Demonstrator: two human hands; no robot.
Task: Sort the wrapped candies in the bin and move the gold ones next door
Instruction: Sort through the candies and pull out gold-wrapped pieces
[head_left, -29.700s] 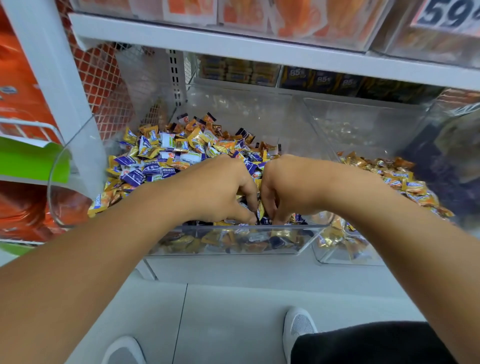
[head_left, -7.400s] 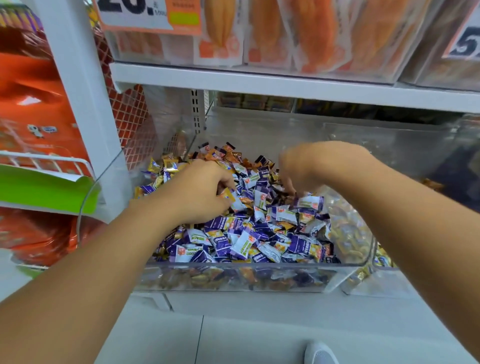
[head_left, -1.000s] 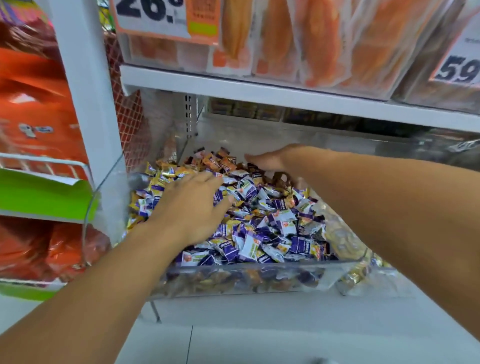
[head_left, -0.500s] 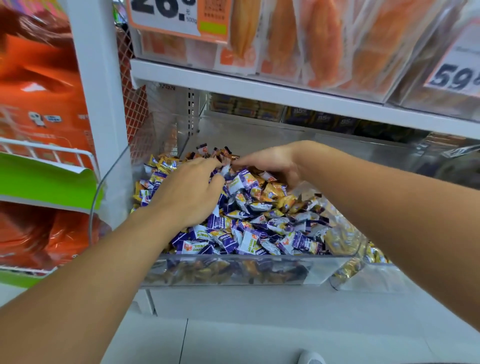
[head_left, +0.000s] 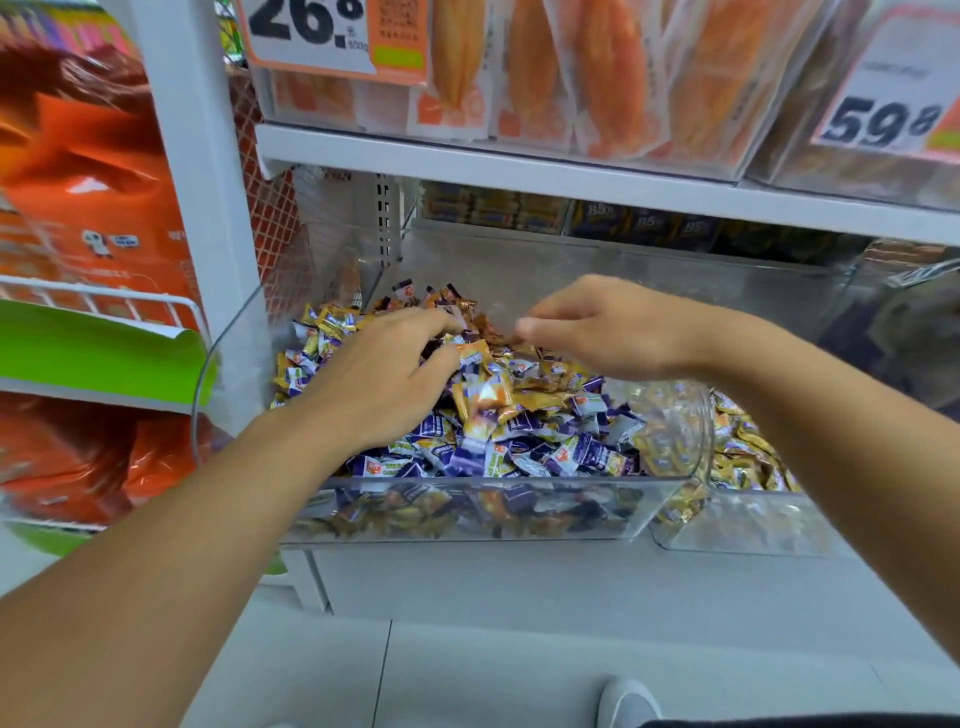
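Hands (head_left: 498, 353) over mixed candies (head_left: 519, 431), clear bin (head_left: 467, 512), gold-filled bin (head_left: 748, 525) beside

Bare forearms without sleeves, a white shoe (head_left: 626, 702), dark trouser fabric (head_left: 810, 721) beside it

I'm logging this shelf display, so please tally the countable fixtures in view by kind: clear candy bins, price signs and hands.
Clear plastic candy bins: 2, the mixed bin and the gold-candy bin
Price signs: 2, one reading 26, one reading 59
Hands: 2, left, right
Total: 6
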